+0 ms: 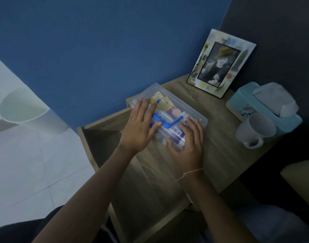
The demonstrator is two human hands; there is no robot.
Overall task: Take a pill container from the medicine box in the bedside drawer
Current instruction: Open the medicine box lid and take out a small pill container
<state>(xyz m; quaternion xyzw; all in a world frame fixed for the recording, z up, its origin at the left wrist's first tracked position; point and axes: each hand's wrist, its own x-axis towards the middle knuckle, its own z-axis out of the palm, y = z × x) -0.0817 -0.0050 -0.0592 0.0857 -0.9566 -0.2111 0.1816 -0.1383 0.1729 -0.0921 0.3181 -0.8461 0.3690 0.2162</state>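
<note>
A clear plastic medicine box with a blue handle lies partly on the wooden bedside table and partly over the open drawer. Several packets and pill containers show through its lid. My left hand lies flat on the left side of the lid, fingers spread. My right hand cups the near right corner of the box, fingers curled around its edge. The lid looks closed.
A picture frame leans against the dark wall at the back of the table. A turquoise tissue box and a white mug stand at the right. A white bin sits on the tiled floor to the left.
</note>
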